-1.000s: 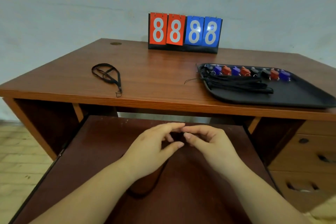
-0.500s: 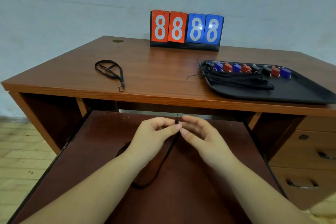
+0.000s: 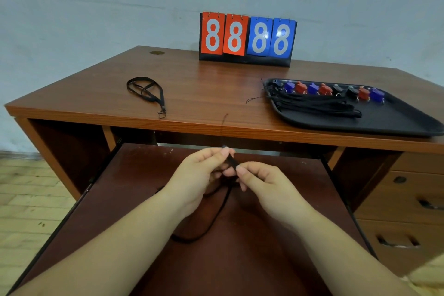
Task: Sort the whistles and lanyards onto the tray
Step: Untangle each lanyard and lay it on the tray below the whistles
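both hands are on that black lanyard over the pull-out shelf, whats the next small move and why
Probably lift the held lanyard up and right toward the tray. Both the left hand and the right hand pinch its end, its loop hangs below, and the other lanyards already lie bundled there.

Wooden desk [image 3: 204, 94]: scoreboard [image 3: 247, 38] at back edge, loose black lanyard [image 3: 146, 90] left, black tray [image 3: 396, 118] at right edge.

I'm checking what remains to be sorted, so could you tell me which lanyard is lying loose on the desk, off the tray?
The coiled black lanyard on the desk's left side. The others lie bundled on the tray or are pinched between both hands.
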